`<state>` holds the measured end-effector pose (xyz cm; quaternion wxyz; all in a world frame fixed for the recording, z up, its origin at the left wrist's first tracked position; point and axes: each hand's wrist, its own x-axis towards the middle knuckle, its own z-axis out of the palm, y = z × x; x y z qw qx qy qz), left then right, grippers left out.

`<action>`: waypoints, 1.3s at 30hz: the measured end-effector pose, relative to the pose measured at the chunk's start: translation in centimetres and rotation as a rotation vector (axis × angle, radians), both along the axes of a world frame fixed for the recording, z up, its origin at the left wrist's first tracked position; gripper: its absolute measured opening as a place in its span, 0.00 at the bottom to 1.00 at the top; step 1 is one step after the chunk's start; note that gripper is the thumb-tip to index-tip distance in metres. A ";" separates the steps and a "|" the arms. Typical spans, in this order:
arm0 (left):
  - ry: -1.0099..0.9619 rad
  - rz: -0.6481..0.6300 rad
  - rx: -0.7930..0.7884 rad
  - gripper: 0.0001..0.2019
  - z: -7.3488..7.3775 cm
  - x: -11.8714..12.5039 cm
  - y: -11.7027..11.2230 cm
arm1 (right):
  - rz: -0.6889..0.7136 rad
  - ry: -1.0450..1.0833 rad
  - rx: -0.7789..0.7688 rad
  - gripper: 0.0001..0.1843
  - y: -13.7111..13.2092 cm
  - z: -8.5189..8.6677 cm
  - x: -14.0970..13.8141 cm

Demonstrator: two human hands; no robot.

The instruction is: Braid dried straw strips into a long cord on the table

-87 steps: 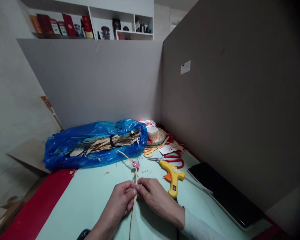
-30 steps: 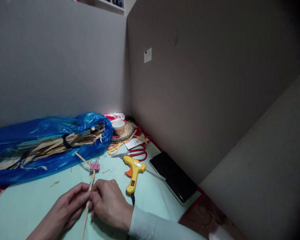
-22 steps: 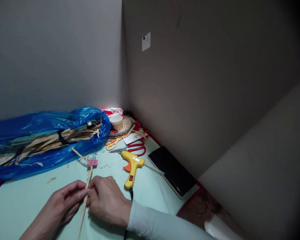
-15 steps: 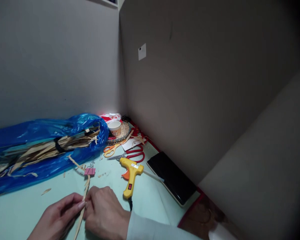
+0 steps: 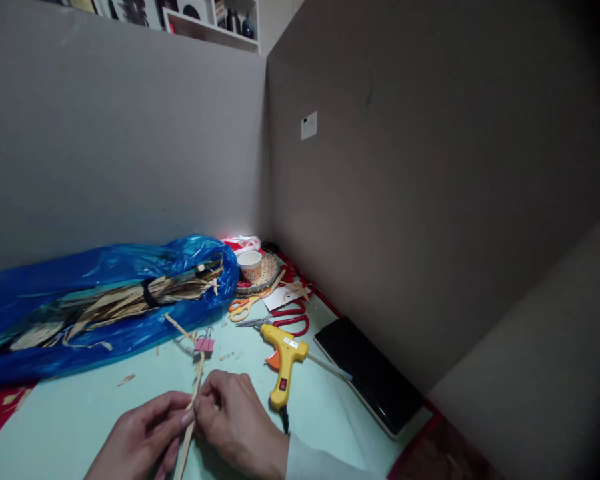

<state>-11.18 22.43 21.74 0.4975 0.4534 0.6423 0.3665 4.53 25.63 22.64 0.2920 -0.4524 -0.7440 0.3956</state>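
Note:
Both hands meet low in the view on a long tan straw strip [image 5: 196,385]. My left hand [image 5: 143,440] pinches the strip from the left and my right hand [image 5: 240,427] pinches it from the right, fingertips almost touching. The strip runs from the bottom edge up to a pink binder clip [image 5: 205,344] clamped on its far end. The hands rest on a pale green mat [image 5: 70,413].
A blue plastic bag [image 5: 80,293] holding a tied straw bundle [image 5: 130,303] lies behind the hands. A yellow glue gun [image 5: 284,360], red scissors [image 5: 290,323], orange scissors [image 5: 243,307], a paper cup [image 5: 251,265] on a woven coaster and a black tablet [image 5: 370,375] lie to the right. Grey partitions enclose the corner.
The hands keep the same pinch on the strip. The view swung right and down, then partly back left and up; nothing on the table moved.

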 end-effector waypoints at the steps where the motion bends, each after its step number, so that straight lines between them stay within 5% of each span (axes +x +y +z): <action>1: 0.029 -0.001 0.014 0.18 0.4 -0.1 0.0 | -0.008 0.028 -0.022 0.08 0.0 0.1 0.0; 10: 0.446 0.032 0.235 0.10 4.1 1.4 -1.6 | 0.070 0.278 -0.169 0.08 0.1 0.2 0.0; 16: 0.762 -0.092 0.537 0.08 1.6 2.9 -3.7 | 0.091 0.340 -0.266 0.07 0.3 0.3 0.2; 20: 0.771 -0.069 0.618 0.11 -0.2 3.3 -4.2 | 0.125 0.426 -0.363 0.08 0.7 -0.1 0.4; 24: 0.756 -0.090 0.567 0.11 0.6 3.5 -4.4 | 0.129 0.446 -0.422 0.06 0.8 -0.4 0.3; 28: 0.635 -0.064 0.427 0.10 3.1 2.5 -3.6 | 0.087 0.387 -0.399 0.03 0.8 0.0 0.3; 31: 0.357 0.154 0.344 0.09 4.0 1.8 -2.0 | 0.133 0.390 -0.380 0.06 0.8 0.4 0.5; 35: -0.164 -0.062 0.135 0.13 2.9 1.8 -0.4 | 0.173 0.407 -0.411 0.07 0.9 0.2 0.6; 39: -0.275 -0.070 0.066 0.13 1.4 2.0 -0.3 | 0.182 0.318 -0.389 0.09 1.1 -0.2 0.7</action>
